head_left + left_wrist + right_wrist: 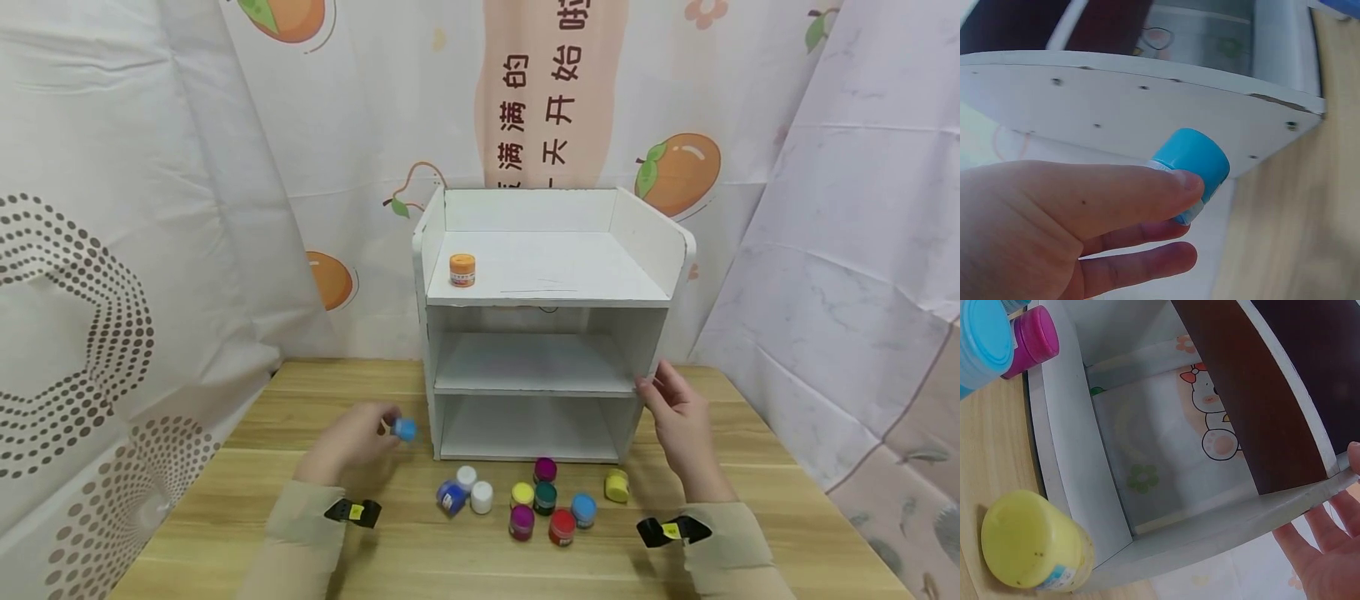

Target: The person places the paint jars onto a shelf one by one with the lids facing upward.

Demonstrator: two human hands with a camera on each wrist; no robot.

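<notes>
A light blue paint jar (1194, 162) is pinched between the thumb and fingers of my left hand (367, 433), raised beside the left side of a white shelf (536, 302). In the left wrist view the jar's lid points away from the palm, near the shelf's side panel. My right hand (678, 417) holds the shelf's right side panel by its front edge, thumb in front and fingers behind on the outer face. On the shelf's top board, toward the left, stands an orange paint jar (462, 271).
Several paint jars sit on the wooden table (420, 558) before the shelf: a dark blue jar (452, 497), white ones, a red jar (562, 527), purple ones, and a yellow jar (617, 485) near the right panel. Curtains (360, 100) hang behind and at both sides.
</notes>
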